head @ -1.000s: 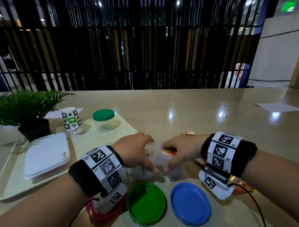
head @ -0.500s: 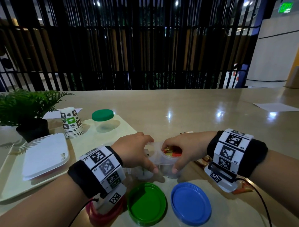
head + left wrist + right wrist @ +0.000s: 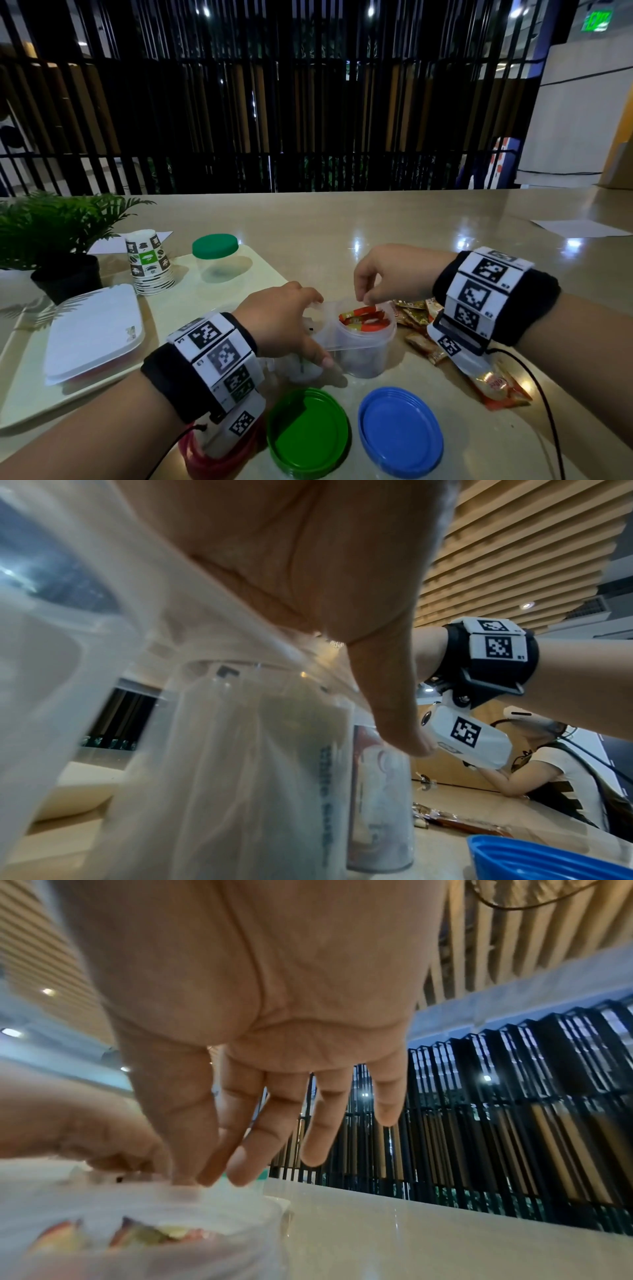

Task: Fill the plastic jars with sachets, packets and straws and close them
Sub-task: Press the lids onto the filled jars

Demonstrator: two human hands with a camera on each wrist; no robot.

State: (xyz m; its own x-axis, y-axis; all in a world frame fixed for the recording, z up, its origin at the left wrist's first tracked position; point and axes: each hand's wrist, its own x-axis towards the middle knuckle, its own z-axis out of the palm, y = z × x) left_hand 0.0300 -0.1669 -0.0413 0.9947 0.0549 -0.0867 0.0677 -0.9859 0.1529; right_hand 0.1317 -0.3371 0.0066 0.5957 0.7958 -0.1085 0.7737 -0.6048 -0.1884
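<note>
**Right hand up from the filled jar**

Lifted clear since a moment ago, the right hand now hovers just above the rim of the clear plastic jar, where earlier it was pressed down into the opening. Its fingers hang loose and slightly spread, holding nothing. Red and yellow sachets stand packed inside the jar, their tops showing at the mouth.

The left hand has stayed put — it grips a second clear jar that touches the filled one on its left, thumb curled down the near side; the wrist view shows a paper-wrapped straw through the wall.

Nearer the person than both hands, a green lid and a blue lid lie upturned on the desk, side by side. A red lid sits under the left wrist. Loose packets lie beneath and just past the right wrist, with one larger orange sachet closer in.

Left of the left hand, a tray carries a closed green-capped jar, a stack of paper cups and a white lidded box — a potted plant stands beyond.
</note>
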